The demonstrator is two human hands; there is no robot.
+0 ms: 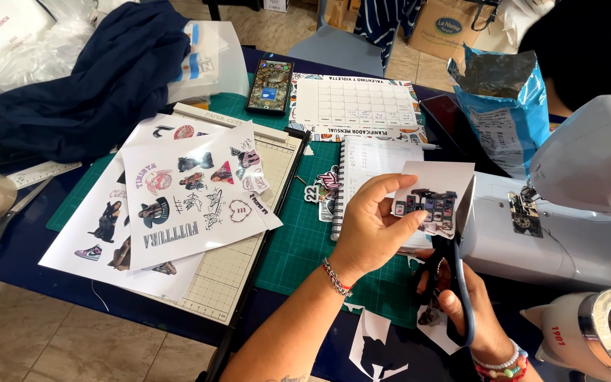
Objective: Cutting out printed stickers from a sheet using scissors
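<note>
Sewing machine [574, 212] crowds right; left hand [369, 230] pinches sticker sheet [436, 194] above right hand [472, 311] gripping scissors [450, 272]

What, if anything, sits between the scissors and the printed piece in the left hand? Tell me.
Nothing visible does. The left hand pinches the printed paper piece above the green mat. The scissors in the right hand already meet the piece's lower edge.

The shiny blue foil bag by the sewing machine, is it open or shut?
Open. The blue foil bag stands upright with its torn top edge gaping, showing the silver lining inside.
</note>
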